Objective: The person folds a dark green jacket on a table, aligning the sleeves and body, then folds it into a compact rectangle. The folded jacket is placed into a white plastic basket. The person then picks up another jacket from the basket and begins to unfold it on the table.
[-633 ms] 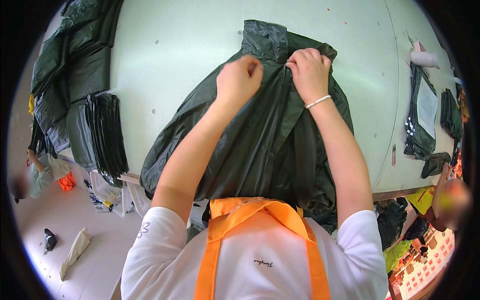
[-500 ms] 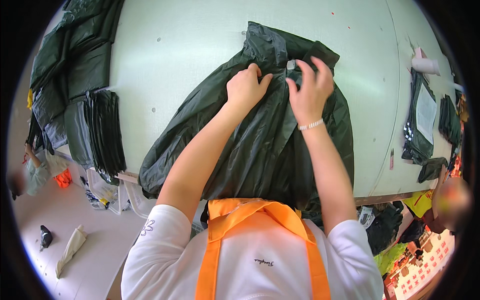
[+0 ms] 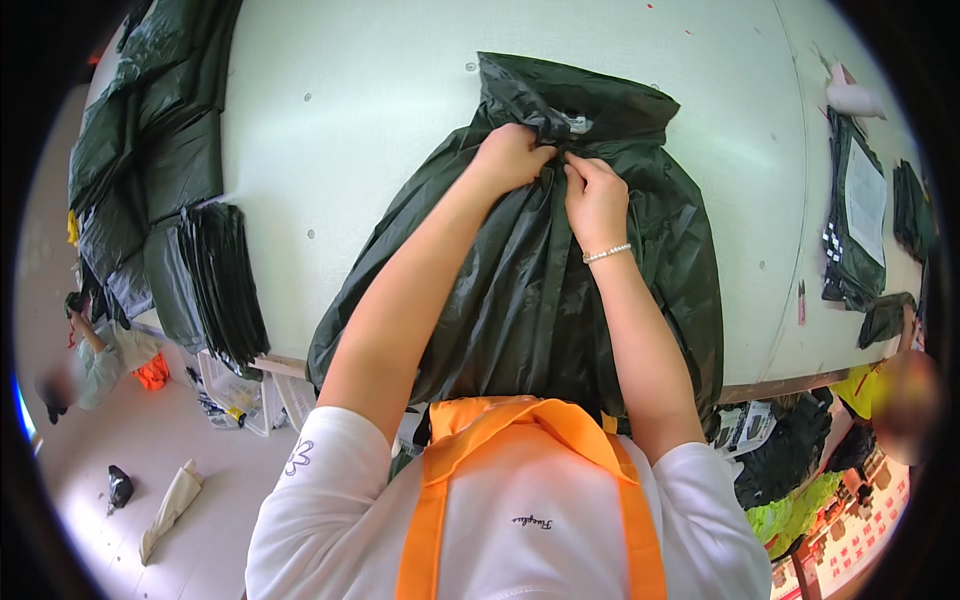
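A dark green raincoat [image 3: 520,290] of thin, shiny fabric lies on the pale table in front of me, its wide collar [image 3: 600,95] at the far end. Just below the collar, my left hand [image 3: 512,158] is closed on the front edge of the raincoat. Close beside it, my right hand [image 3: 597,195] pinches the same front opening, fingertips almost meeting the left thumb. A small whitish label [image 3: 575,123] shows inside the neck. What exactly lies between the fingertips is too small to make out.
Folded dark green garments [image 3: 180,130] are stacked along the table's left side. At the right lie more garments with a white sheet [image 3: 865,205], a white roll [image 3: 855,98] and a small pinkish tool [image 3: 801,303]. White crates [image 3: 235,390] stand under the left edge. Other people are at both sides.
My right hand has come down and left from beside the neck label and closed on the raincoat's front. The left hand keeps its hold, now nearer the front opening. The collar lies more open.
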`<state>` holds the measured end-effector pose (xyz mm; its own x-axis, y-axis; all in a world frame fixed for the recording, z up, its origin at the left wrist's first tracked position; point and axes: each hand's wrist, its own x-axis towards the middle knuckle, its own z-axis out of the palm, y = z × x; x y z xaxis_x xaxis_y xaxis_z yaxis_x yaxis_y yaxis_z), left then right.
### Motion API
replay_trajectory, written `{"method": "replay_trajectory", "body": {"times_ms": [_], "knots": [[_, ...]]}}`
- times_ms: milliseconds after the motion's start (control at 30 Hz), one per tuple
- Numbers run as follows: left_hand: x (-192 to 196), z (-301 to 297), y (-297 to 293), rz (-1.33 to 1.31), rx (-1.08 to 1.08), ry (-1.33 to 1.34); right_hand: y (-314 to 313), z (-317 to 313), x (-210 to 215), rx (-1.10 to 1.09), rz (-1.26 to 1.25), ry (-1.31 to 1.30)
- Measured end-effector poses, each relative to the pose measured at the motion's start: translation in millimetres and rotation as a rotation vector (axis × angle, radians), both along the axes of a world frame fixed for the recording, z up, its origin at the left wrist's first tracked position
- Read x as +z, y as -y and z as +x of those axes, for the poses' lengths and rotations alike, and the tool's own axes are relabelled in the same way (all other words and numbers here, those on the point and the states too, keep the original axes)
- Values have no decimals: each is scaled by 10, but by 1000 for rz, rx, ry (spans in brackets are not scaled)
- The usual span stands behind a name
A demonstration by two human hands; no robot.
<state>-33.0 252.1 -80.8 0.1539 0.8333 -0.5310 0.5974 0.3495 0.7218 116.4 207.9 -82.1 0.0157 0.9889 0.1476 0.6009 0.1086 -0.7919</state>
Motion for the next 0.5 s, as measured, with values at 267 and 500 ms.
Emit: {"method": "replay_trajectory", "body": {"times_ms": [267,500], "knots": [[-147,-93,172,-23,92,447,-2,-93,-13,18,-40,-42],[-161,-77,184,2,147,472,-15,-127,42,157,24,249]]}}
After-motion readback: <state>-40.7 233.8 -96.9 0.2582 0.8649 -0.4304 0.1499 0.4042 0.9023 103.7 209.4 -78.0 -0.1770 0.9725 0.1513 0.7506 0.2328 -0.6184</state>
